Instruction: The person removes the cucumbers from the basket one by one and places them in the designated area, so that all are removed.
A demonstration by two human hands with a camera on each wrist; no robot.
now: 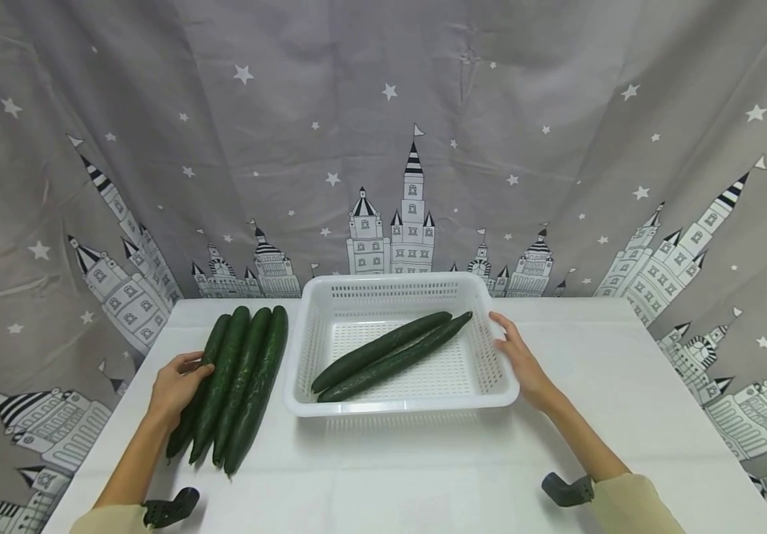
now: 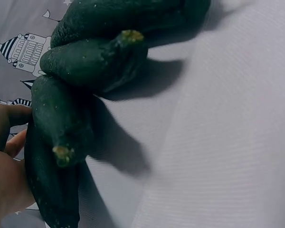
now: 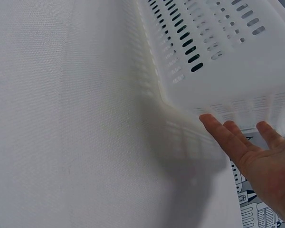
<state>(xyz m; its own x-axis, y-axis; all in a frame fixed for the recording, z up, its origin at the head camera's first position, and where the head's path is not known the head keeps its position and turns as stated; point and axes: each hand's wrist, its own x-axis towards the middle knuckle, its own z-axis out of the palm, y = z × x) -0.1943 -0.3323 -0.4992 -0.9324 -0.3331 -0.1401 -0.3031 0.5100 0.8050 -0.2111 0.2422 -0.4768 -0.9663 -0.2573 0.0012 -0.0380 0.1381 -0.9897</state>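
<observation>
On the left of the white table, several dark green cucumbers (image 1: pixel 236 386) lie side by side, touching. My left hand (image 1: pixel 179 386) is at the leftmost cucumber (image 2: pixel 50 185), its thumb and fingers curled over the upper half; part of the grip is hidden in the left wrist view. In the middle stands a white perforated plastic basket (image 1: pixel 402 406) with two cucumbers (image 1: pixel 390 356) lying slantwise in it, against each other. My right hand (image 1: pixel 524 363) rests against the basket's right side near the rim. In the right wrist view its fingers (image 3: pixel 228 142) are spread and fairly straight beside the basket.
A white cloth covers the table (image 1: pixel 383 475). Close behind it hangs a grey curtain (image 1: pixel 383 148) printed with castles and stars. A black wrist mount (image 1: pixel 171 508) sits on the left wrist and another black mount (image 1: pixel 567 489) on the right.
</observation>
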